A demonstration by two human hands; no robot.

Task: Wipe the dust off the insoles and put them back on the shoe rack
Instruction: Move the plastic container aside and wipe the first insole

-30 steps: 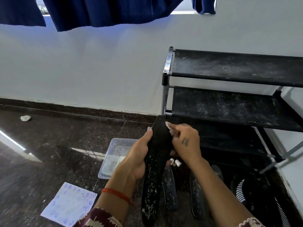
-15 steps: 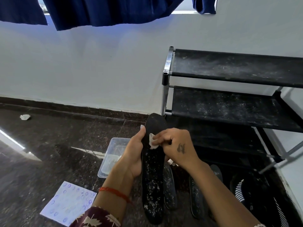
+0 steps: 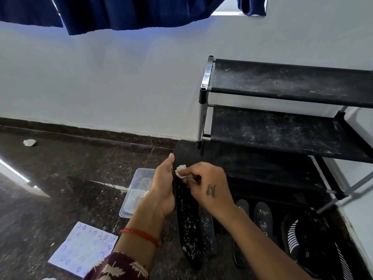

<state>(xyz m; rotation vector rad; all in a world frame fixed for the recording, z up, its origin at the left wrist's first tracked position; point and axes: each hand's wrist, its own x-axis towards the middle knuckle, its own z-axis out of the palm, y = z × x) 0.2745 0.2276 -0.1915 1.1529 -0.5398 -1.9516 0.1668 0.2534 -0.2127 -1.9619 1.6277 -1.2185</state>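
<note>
Head view: I'm seeing the left hand (image 3: 163,190) gripping the long black dust-speckled insole (image 3: 187,209) upright by its edge, toe up; the right hand (image 3: 210,186) is pinching a small white wad (image 3: 180,170) onto it near the toe, dusty length running down toward me.

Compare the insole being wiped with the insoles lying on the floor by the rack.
The held insole is raised in the left hand; the floor insoles lie flat, untouched. The held insole's top end looks wiped dark where the right hand presses a white wad; the floor insoles are speckled throughout. All are black and dusty.
</note>
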